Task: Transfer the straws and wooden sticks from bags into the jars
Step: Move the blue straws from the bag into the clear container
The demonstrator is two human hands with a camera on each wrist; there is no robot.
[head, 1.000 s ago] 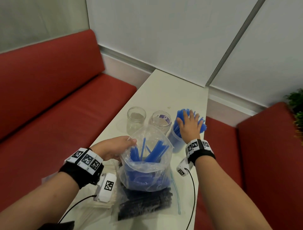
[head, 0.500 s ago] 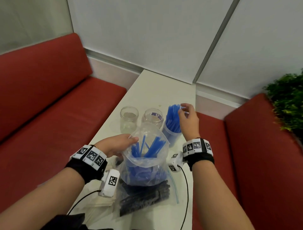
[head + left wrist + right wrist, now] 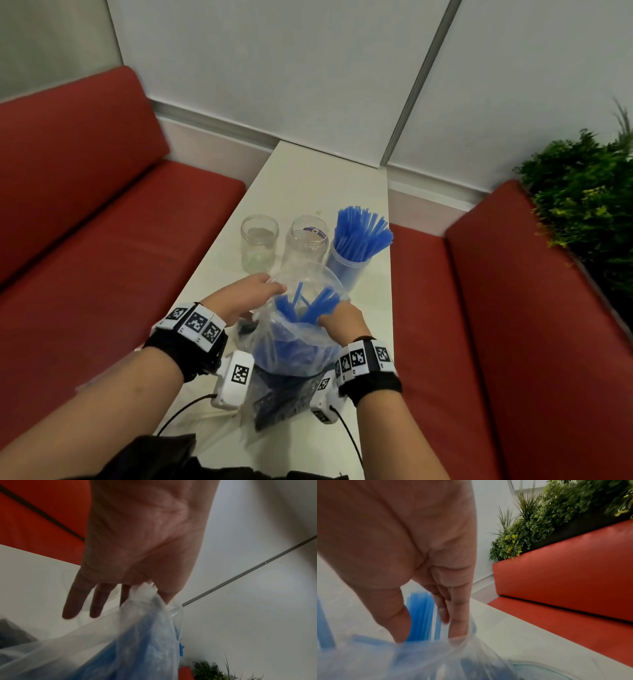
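Observation:
A clear plastic bag (image 3: 294, 353) of blue straws (image 3: 308, 306) stands on the white table (image 3: 308, 178) in front of me. My left hand (image 3: 270, 287) pinches the bag's left rim (image 3: 147, 596) between thumb and forefinger, with the other fingers straight. At the bag's right rim my right hand (image 3: 330, 313) dips its fingertips in; thumb and fingers stay apart around nothing (image 3: 426, 634). Behind the bag stand two empty glass jars (image 3: 258, 241) (image 3: 308, 240). A third jar (image 3: 349, 267) to their right is packed with upright blue straws (image 3: 361, 228).
A flat bag of dark straws (image 3: 277, 401) lies under the blue-straw bag, and a pale bag (image 3: 219, 425) lies beside it at the near left. Red benches (image 3: 102, 274) (image 3: 479, 325) flank the narrow table. A green plant (image 3: 582, 192) sits behind the right bench.
My right hand has left the straws in the third jar and come back to the bag's right rim. The left hand keeps its hold on the bag.

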